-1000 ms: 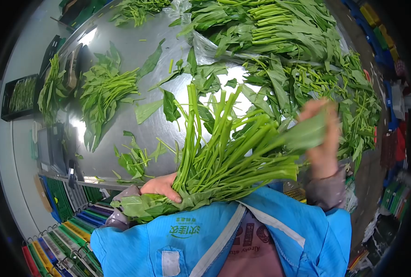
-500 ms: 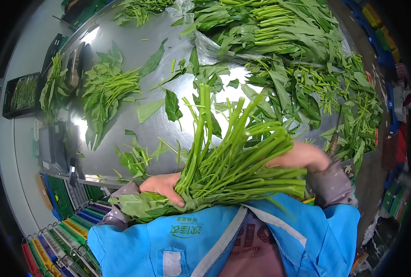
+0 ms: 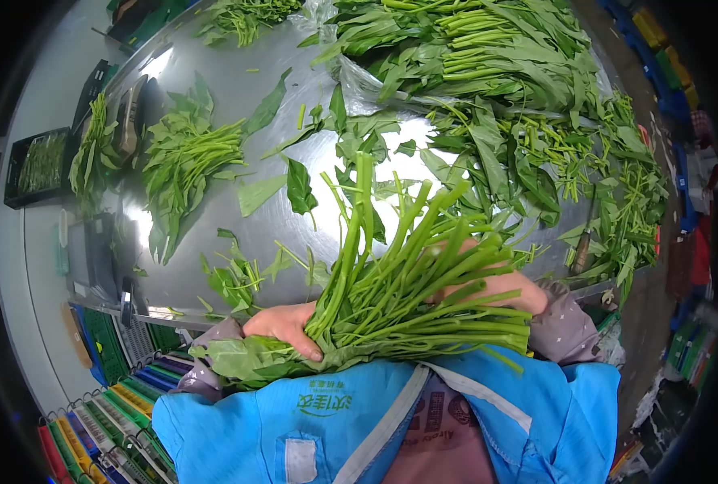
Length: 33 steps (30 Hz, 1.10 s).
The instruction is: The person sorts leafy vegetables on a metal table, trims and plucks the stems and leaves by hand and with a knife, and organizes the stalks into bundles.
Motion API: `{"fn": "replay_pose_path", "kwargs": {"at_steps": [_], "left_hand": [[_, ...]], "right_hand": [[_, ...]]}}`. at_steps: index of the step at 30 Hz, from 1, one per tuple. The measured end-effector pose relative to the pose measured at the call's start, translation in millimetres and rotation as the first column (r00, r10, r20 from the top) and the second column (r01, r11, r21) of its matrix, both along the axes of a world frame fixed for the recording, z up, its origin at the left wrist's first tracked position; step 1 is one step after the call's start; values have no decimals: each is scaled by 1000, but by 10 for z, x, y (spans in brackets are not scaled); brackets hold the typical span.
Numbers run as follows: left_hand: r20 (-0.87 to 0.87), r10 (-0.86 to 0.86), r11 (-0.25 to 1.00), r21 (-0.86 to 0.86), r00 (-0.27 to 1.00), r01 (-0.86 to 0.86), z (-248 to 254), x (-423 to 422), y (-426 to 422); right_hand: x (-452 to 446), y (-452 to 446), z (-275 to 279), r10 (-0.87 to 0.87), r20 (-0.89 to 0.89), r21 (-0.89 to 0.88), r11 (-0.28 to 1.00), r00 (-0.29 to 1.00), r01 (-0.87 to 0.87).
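A large bunch of water spinach [image 3: 391,290] lies across my front, its leaves to the left and its cut stems fanning up and to the right. My left hand [image 3: 286,327] is closed round the leafy end, thumb on top. On the stem side, my right hand [image 3: 504,289] is in among the stems, its fingers curled at them and partly hidden behind them. Loose leaves and stem pieces [image 3: 238,278] lie on the metal table [image 3: 282,234] beyond my left hand.
A big pile of water spinach [image 3: 504,56] covers the back right, partly on clear plastic [image 3: 363,77]. Smaller bunches [image 3: 185,153] lie at left, near a black crate [image 3: 40,165]. A wooden-handled knife [image 3: 582,250] rests at right among trimmings [image 3: 625,194]. Coloured crates [image 3: 108,419] stand lower left.
My right hand has moved left, deeper among the stems, and the stems on that side have shifted a little. My left hand keeps its hold in the same place.
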State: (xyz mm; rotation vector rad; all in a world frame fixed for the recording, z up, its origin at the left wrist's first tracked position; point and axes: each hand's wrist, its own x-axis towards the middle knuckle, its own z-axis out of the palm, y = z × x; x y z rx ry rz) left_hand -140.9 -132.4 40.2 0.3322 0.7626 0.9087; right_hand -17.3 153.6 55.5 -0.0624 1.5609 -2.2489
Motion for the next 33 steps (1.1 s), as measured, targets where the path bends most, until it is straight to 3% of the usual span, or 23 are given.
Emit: {"fn": "replay_pose_path", "kwargs": {"at_steps": [1,2,4,6,8,10,12,13,14,16,17,18,20,21,23,24,26,28,29,30,31,32,33], "left_hand": [[1,-6,1000,5,1000,6,15,11,-21],[-16,26,999,-46,1000,-27,22,12,-55],[-52,24,992,-125,998,-31,18,-6,-23],[-106,11,989,-148,994,-27,11,-20,-50],[-137,14,988,-151,990,-35,-17,-38,-72],[-151,14,990,-135,988,-34,-175,-83,-156],[-176,19,995,-95,984,-37,-232,-102,-205],[-151,56,983,-165,987,-81,-182,-89,-201],[-128,100,963,-237,987,-129,-158,-76,-213],[-155,97,964,-231,983,-131,-175,-77,-232],[-146,101,962,-238,984,-134,-170,-70,-219],[-135,105,960,-245,985,-136,-181,-67,-219],[-128,92,965,-234,988,-120,-234,-84,-248],[-146,90,965,-232,985,-122,-242,-89,-263],[-167,97,962,-235,981,-136,-223,-78,-247],[-170,58,971,-217,984,-95,-212,-73,-237],[-208,-33,979,-203,977,-10,-116,-67,-187],[-208,-75,985,-171,975,39,-19,-72,-92],[-177,-56,990,-137,983,32,-13,-51,-89],[-172,-44,986,-166,984,15,-52,-40,-157],[-169,-31,983,-186,985,-1,-95,-33,-219],[-135,12,982,-186,991,-38,-71,-4,-229],[-105,45,983,-173,993,-63,-58,17,-213]], "right_hand": [[75,-64,155,-137,56,-164,976,989,144],[40,-75,101,-154,52,-148,976,987,160],[49,22,-174,31,-155,199,980,987,1],[61,31,-389,-99,-444,-12,994,891,105],[142,66,-364,-92,-384,83,988,919,134],[302,-30,-789,-216,-239,-6,975,947,221],[153,-123,-953,62,-613,481,820,787,310],[143,-202,-792,-99,-499,413,846,861,336],[142,-236,-751,-103,-510,414,841,854,348],[151,-257,-674,-176,-276,341,901,945,267],[161,-229,-640,-155,-392,387,867,907,315],[175,-204,-605,-159,-396,389,863,904,322],[169,-142,-354,-37,-333,604,759,942,243],[163,-119,-265,-38,-337,604,758,941,247],[148,-74,-128,49,-182,703,705,982,95],[157,-47,-96,60,-185,693,715,981,87],[175,-3,-57,29,-381,413,899,924,142],[155,69,33,88,-393,424,901,915,95],[181,114,82,29,-555,424,869,831,253],[150,208,187,111,-443,551,817,890,172],[100,336,413,120,-90,645,764,989,-34],[138,452,650,-109,132,436,899,985,41],[190,579,752,-320,123,485,845,939,225]]}}
